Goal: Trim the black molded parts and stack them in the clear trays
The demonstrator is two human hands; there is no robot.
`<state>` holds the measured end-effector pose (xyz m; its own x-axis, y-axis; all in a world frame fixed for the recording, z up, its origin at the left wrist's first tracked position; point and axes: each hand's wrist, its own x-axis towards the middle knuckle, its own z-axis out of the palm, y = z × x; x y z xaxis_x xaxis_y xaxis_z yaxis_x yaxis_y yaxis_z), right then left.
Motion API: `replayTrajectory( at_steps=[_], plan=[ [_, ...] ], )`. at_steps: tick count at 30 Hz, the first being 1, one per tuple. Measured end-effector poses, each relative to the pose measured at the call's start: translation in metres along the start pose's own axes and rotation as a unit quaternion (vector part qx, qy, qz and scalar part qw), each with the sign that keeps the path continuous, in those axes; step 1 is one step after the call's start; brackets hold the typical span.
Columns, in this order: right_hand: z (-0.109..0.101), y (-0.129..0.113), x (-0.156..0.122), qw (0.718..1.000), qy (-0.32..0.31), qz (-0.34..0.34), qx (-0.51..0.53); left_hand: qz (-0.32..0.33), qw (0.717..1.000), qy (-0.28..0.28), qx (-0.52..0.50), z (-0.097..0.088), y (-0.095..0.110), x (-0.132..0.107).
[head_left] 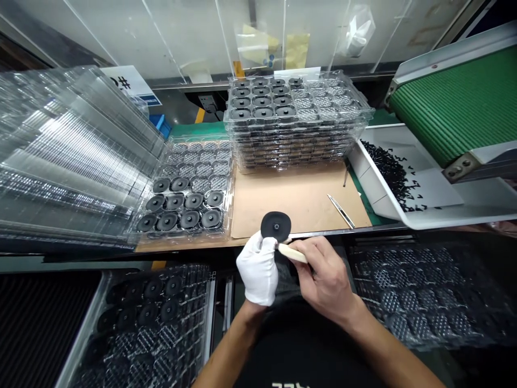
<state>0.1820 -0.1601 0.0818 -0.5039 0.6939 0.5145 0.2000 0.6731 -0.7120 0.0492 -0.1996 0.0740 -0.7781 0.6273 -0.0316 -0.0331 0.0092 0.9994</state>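
Pinched by its lower edge in the white-gloved left hand (258, 269): one black disc (276, 224), rounded, small boss at centre, held up at the near edge of the tabletop (197, 130). Gripped in curled fingers of the bare right hand (326, 274): one pale-handled tool (293, 253), directed at the disc's lower edge; contact there too hidden to tell. Laid beyond: one brown cardboard sheet (278, 191), bearing one slim metallic tool (341, 211) toward the right. Set at left: one clear plastic tray (228, 215), two nearest rows filled with matching discs. Stacked behind the sheet: several clear trays (299, 148), discs in the topmost. Stationed at right: one white bin (376, 188) of small black pieces (383, 168), below a green conveyor belt (460, 102).
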Motion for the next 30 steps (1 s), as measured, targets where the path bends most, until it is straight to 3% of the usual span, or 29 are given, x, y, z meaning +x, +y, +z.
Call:
replayTrajectory(
  at_steps=[4, 15, 23, 30],
  plan=[
    [-0.006, 0.0, 0.002, 1.0, 0.027, 0.005, -0.007, -0.013, 0.999, -0.005, -0.033, -0.001, -0.002, 0.0],
    [-0.001, 0.006, 0.002, 0.998, 0.023, -0.003, -0.057, -0.022, 1.0, -0.004, 0.011, 0.002, 0.004, -0.008],
    [-0.005, 0.023, 0.009, 0.991, 0.064, 0.025, -0.113, -0.059, 0.997, -0.048, 0.024, 0.002, 0.0, -0.017],
    [-0.009, 0.028, 0.006, 0.995, 0.007, 0.03, -0.092, -0.076, 0.995, -0.053, 0.028, 0.001, -0.002, -0.015]
  ],
)
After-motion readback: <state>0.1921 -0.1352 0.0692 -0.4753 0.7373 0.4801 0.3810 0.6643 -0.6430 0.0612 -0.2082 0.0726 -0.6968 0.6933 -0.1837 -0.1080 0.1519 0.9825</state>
